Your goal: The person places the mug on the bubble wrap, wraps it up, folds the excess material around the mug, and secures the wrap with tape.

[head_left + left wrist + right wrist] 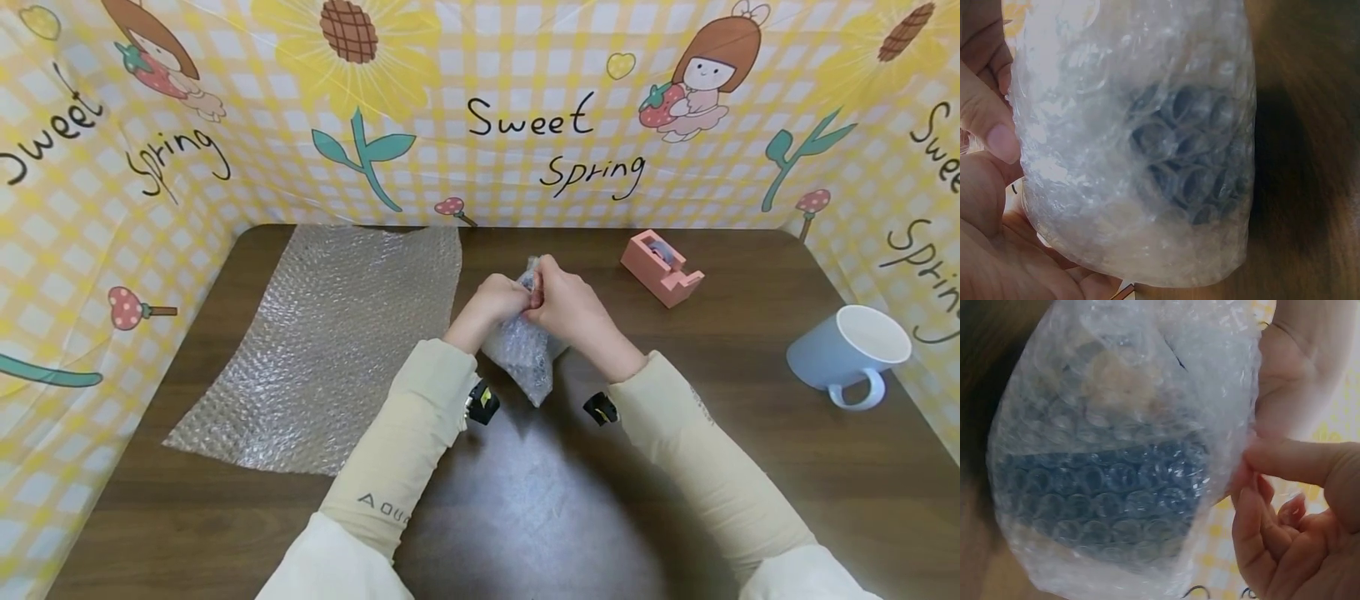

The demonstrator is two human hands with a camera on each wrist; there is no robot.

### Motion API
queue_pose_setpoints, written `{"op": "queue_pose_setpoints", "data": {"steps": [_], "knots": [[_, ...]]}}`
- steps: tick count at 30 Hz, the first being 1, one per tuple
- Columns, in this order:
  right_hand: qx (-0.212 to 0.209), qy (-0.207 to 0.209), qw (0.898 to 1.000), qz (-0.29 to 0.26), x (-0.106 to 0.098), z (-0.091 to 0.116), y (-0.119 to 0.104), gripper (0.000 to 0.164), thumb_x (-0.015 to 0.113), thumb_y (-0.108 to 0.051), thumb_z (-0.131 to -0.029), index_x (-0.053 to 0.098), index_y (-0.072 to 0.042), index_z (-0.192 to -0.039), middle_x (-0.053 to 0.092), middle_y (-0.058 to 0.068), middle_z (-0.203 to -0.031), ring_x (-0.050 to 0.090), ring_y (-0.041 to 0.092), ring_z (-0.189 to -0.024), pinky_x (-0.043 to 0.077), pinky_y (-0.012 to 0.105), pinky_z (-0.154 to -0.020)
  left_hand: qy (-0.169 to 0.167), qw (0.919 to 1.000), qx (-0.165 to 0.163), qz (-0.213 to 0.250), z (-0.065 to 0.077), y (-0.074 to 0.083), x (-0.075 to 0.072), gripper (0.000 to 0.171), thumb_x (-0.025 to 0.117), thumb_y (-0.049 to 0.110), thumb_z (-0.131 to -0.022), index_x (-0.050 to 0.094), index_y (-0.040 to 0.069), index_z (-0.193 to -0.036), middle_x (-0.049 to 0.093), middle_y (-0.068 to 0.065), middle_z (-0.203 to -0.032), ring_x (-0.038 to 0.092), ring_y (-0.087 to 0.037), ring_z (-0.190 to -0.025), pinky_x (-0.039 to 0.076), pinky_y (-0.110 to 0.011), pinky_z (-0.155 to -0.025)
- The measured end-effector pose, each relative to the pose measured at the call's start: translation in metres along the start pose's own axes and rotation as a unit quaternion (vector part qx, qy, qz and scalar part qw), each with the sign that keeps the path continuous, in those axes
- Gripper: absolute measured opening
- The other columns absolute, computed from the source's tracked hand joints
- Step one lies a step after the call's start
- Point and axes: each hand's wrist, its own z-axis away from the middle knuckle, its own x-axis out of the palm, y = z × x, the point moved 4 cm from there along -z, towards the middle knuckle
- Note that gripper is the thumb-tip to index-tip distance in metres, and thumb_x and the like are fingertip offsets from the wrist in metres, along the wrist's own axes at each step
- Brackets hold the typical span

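Note:
A bundle of clear bubble wrap point(527, 357) is held above the middle of the table, around something with a blue part. My right hand point(572, 307) pinches the wrap near its upper end. Close against it, my left hand point(501, 300) grips the other side of the same end. In the left wrist view, the bundle point(1129, 144) shows a dark blue patch through the bubbles, and a thumb point(1000, 140) lies at its edge. A broad blue band crosses the bundle point(1104, 487) in the right wrist view, where the right thumb and fingers point(1254, 531) meet at its edge.
On the left of the dark wooden table point(172, 533) lies a flat sheet of bubble wrap point(345, 342). A pink tape dispenser point(660, 268) stands behind and right of my hands. Far right is a light blue mug point(832, 354). A patterned cloth point(525, 192) walls the back and sides.

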Motion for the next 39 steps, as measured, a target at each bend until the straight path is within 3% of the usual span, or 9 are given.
{"op": "queue_pose_setpoints", "data": {"steps": [7,12,18,21,23,27,32,33,39], "knots": [[0.034,-0.01,0.996,0.083,-0.002,0.003,-0.007,0.034,0.073,-0.017,-0.083,0.046,-0.006,-0.101,0.058,0.008,-0.082,0.059,0.028,-0.072,0.043,0.037,-0.057,-0.009,0.9999,0.002,0.011,0.004,0.001,0.0,0.05,0.056,0.02,-0.091,0.044,0.017,-0.043,0.044,-0.001,-0.064,0.044,-0.02,-0.082,0.035,-0.026,-0.073],[0.054,-0.035,0.994,0.084,-0.005,0.0,0.0,0.045,0.076,-0.025,-0.081,0.045,-0.005,-0.106,0.059,0.01,-0.089,0.058,0.027,-0.075,0.041,0.035,-0.059,-0.014,0.9992,0.001,0.037,0.004,-0.001,0.001,0.048,0.06,0.026,-0.09,0.048,0.018,-0.044,0.041,0.003,-0.058,0.045,-0.016,-0.075,0.036,-0.023,-0.065],[0.041,-0.072,0.995,0.06,-0.007,-0.011,0.01,0.051,0.079,-0.027,-0.078,0.044,0.001,-0.104,0.046,0.012,-0.093,0.045,0.025,-0.083,0.038,0.034,-0.069,-0.018,0.9988,-0.009,0.045,0.002,-0.002,0.003,0.053,0.064,0.034,-0.088,0.041,0.017,-0.044,0.034,0.007,-0.049,0.038,-0.012,-0.061,0.034,-0.022,-0.061],[0.037,-0.094,0.994,0.049,-0.009,-0.015,0.014,0.053,0.08,-0.027,-0.077,0.043,0.002,-0.101,0.043,0.011,-0.09,0.042,0.024,-0.081,0.036,0.033,-0.069,-0.026,0.9989,-0.013,0.036,0.001,-0.001,0.003,0.046,0.063,0.035,-0.088,0.051,0.013,-0.05,0.051,0.002,-0.064,0.045,-0.014,-0.072,0.04,-0.022,-0.07],[0.033,-0.103,0.993,0.056,-0.01,-0.018,0.016,0.054,0.081,-0.029,-0.076,0.044,0.002,-0.1,0.042,0.01,-0.088,0.041,0.023,-0.078,0.035,0.032,-0.067,-0.037,0.9984,-0.016,0.039,0.001,-0.001,0.003,0.037,0.063,0.035,-0.089,0.066,0.005,-0.066,0.063,-0.005,-0.091,0.049,-0.016,-0.088,0.043,-0.025,-0.085],[0.024,-0.126,0.988,0.089,-0.012,-0.024,0.016,0.059,0.081,-0.033,-0.076,0.045,0.004,-0.103,0.043,0.009,-0.085,0.041,0.022,-0.075,0.035,0.031,-0.067,-0.06,0.9968,-0.012,0.051,0.001,-0.003,0.004,0.04,0.06,0.034,-0.091,0.071,-0.002,-0.104,0.058,-0.011,-0.128,0.047,-0.017,-0.105,0.04,-0.03,-0.099],[0.03,-0.153,0.982,0.108,-0.014,-0.028,0.015,0.061,0.079,-0.036,-0.077,0.046,0.005,-0.109,0.045,0.008,-0.086,0.043,0.021,-0.075,0.036,0.031,-0.067,-0.077,0.9954,0.013,0.055,-0.002,-0.006,0.003,0.038,0.059,0.033,-0.093,0.071,-0.002,-0.099,0.061,-0.01,-0.118,0.048,-0.018,-0.103,0.04,-0.029,-0.091],[0.032,-0.156,0.981,0.109,-0.013,-0.028,0.015,0.061,0.079,-0.036,-0.077,0.046,0.005,-0.109,0.046,0.008,-0.086,0.044,0.021,-0.076,0.037,0.031,-0.067,-0.081,0.9948,0.025,0.055,-0.009,-0.011,0.005,0.038,0.061,0.037,-0.091,0.073,0.001,-0.096,0.062,-0.008,-0.113,0.049,-0.018,-0.1,0.041,-0.029,-0.088],[0.034,-0.168,0.979,0.114,-0.013,-0.032,0.016,0.06,0.079,-0.036,-0.077,0.047,0.005,-0.108,0.046,0.008,-0.089,0.046,0.022,-0.078,0.038,0.031,-0.068,-0.1,0.9934,0.03,0.047,-0.008,-0.01,0.005,0.044,0.056,0.043,-0.094,0.072,0.003,-0.105,0.06,-0.011,-0.124,0.05,-0.021,-0.112,0.04,-0.035,-0.099]]}}
